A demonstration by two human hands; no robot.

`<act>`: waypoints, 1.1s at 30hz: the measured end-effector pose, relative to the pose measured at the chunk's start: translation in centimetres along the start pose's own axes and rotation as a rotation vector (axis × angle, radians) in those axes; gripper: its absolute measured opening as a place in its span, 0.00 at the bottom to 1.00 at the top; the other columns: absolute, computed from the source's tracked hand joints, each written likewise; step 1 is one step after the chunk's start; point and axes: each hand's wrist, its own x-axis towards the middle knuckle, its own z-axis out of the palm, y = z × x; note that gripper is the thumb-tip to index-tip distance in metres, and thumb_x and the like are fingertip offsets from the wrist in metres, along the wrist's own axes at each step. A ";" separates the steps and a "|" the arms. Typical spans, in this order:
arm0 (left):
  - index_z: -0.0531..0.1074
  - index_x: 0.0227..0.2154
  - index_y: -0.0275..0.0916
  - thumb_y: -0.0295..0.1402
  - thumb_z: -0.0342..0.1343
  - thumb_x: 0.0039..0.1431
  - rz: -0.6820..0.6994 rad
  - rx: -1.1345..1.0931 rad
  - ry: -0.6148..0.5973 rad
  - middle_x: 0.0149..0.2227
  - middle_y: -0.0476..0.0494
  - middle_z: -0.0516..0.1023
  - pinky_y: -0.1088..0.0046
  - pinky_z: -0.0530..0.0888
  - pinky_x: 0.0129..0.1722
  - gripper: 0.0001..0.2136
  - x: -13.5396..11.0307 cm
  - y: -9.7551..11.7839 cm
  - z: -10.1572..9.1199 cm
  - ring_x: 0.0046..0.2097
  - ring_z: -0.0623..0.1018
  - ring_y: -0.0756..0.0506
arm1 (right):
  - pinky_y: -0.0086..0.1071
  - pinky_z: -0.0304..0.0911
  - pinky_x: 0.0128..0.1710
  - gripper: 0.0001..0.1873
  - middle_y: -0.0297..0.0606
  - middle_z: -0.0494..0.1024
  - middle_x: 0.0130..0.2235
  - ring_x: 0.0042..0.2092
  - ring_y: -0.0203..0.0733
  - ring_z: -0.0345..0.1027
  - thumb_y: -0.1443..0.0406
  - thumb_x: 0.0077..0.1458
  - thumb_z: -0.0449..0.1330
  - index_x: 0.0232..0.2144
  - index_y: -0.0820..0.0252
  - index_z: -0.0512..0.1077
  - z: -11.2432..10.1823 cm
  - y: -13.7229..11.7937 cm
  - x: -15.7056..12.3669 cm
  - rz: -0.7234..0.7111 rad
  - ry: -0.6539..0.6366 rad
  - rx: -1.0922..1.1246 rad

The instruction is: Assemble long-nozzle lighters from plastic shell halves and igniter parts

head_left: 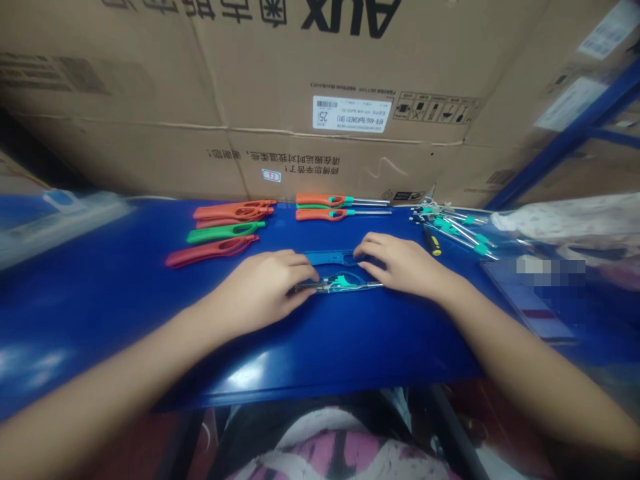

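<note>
My left hand (280, 283) is closed, fingers and thumb on the left end of an opened gas lighter (345, 283). Its blue half-shell lies face up, showing a teal trigger, thin wires and a metal tube pointing right. Just behind it is the matching empty blue half-shell (325, 257), lying on the table. The fingers of my right hand (395, 263) curl together at the right end of that empty half-shell, with the thumb close to the metal tube. My left fingers hide part of the opened lighter.
Orange, green and red lighter shells (220, 231) lie at the left on the blue table (320, 347). Assembled lighters (320, 215) stand behind. At right are tube-and-trigger parts (455, 227), a yellow-black screwdriver (433, 243) and a flat phone-like slab (530, 300). A large carton (250, 87) walls the back.
</note>
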 end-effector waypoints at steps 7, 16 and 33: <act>0.80 0.38 0.41 0.32 0.58 0.63 -0.055 0.019 -0.064 0.39 0.45 0.81 0.68 0.76 0.40 0.06 -0.3 -1.0 0.6 0.41 0.81 0.43 | 0.34 0.62 0.35 0.06 0.43 0.74 0.48 0.46 0.46 0.70 0.66 0.63 0.56 0.42 0.58 0.72 0.3 0.3 0.1 0.033 -0.057 -0.068; 0.75 0.51 0.39 0.36 0.55 0.67 -0.015 -0.009 0.253 0.51 0.39 0.78 0.59 0.74 0.54 0.13 -0.1 -1.2 0.6 0.53 0.76 0.40 | 0.36 0.68 0.36 0.06 0.40 0.79 0.35 0.35 0.42 0.73 0.63 0.61 0.57 0.36 0.59 0.71 0.3 -0.9 1.1 0.225 0.294 0.463; 0.77 0.51 0.37 0.39 0.60 0.64 -0.018 -0.220 0.283 0.44 0.40 0.80 0.64 0.76 0.48 0.16 -0.4 -1.2 2.0 0.46 0.78 0.42 | 0.33 0.65 0.38 0.20 0.37 0.78 0.37 0.37 0.40 0.71 0.56 0.59 0.63 0.50 0.59 0.75 0.5 -0.8 0.0 0.005 0.089 0.583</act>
